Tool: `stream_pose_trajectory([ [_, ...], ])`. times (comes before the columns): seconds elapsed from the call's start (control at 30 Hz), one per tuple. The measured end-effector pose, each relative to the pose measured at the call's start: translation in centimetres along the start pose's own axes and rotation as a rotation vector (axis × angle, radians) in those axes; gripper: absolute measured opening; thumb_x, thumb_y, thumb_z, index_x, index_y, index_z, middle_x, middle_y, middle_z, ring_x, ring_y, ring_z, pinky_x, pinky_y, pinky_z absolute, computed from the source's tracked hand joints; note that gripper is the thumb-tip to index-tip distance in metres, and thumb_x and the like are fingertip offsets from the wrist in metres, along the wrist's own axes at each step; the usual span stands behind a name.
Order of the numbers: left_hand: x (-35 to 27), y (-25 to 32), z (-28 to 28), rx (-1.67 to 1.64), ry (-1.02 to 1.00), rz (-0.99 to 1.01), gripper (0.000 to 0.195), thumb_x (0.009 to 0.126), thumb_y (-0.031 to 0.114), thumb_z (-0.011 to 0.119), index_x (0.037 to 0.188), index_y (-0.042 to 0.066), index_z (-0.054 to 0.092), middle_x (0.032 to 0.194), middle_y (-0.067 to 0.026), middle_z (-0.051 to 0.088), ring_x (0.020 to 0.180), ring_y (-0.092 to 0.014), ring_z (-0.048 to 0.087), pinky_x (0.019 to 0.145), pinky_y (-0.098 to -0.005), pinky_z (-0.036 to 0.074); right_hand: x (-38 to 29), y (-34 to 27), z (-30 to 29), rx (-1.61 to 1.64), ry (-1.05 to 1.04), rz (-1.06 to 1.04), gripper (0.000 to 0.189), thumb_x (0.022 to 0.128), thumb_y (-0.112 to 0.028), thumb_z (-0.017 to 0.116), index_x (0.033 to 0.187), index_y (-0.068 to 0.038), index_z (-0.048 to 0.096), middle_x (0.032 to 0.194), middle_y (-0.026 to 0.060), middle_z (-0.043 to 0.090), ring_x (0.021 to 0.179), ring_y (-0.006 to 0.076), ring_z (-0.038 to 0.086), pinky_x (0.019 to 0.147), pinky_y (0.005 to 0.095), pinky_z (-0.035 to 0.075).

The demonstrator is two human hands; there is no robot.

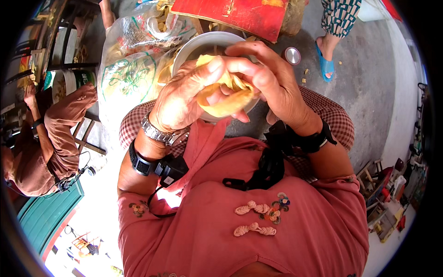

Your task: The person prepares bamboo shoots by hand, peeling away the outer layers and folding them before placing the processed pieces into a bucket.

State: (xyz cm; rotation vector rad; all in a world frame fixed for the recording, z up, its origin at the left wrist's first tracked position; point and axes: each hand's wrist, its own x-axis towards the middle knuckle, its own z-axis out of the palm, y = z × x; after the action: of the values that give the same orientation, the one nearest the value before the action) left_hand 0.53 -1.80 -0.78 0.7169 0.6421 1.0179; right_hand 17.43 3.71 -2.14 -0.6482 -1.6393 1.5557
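Note:
A thin, pliable yellow strip (225,104), curled into a loop, is held between my two hands; its exact material is unclear. My left hand (181,91), with a metal-banded watch on the wrist, grips it from the left, thumb raised along its upper end. From the right, the bent fingers of my right hand (273,76) close around its folded top. Some fingertips show through and below the loop, while others are hidden behind it. Beneath both hands stands a round, pale basin (185,48) between my knees, its contents mostly covered by my hands.
Plastic bags (129,69) holding yellowish pieces lie left of the basin. A worn red board (232,17) stands beyond it. Right of that are a round metal-topped object (292,55) and a person's foot in a blue slipper (325,62). Another person (45,145) sits at left.

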Motion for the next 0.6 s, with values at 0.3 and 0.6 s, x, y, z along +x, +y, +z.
stream_pose_trajectory([
  [0.3, -0.7, 1.5, -2.6, -0.319, -0.008, 0.195, 0.054, 0.097, 0.039, 0.037, 0.116, -0.008, 0.054, 0.093, -0.0112, 0.059, 0.062, -0.016, 0.053, 0.069, -0.0433, 0.056, -1.2, 0.5, -4.7, -0.268, 0.154, 0.048, 0.019, 0.088, -0.013, 0.062, 0.074, 0.0, 0.058, 0.064, -0.0031, 0.051, 0.06, 0.0031, 0.044, 0.053, 0.0205, 0.037],
  [0.6, -0.5, 1.0, -1.0, 0.512, 0.538, 0.06, 0.039, 0.094, 0.031, 0.052, 0.108, -0.004, 0.058, 0.068, -0.0026, 0.056, 0.048, -0.006, 0.046, 0.046, -0.02, 0.041, -0.7, 0.7, -3.1, -0.257, -0.036, 0.164, 0.016, 0.086, -0.016, 0.065, 0.09, -0.001, 0.059, 0.076, -0.0009, 0.057, 0.07, 0.004, 0.052, 0.061, 0.0202, 0.043],
])
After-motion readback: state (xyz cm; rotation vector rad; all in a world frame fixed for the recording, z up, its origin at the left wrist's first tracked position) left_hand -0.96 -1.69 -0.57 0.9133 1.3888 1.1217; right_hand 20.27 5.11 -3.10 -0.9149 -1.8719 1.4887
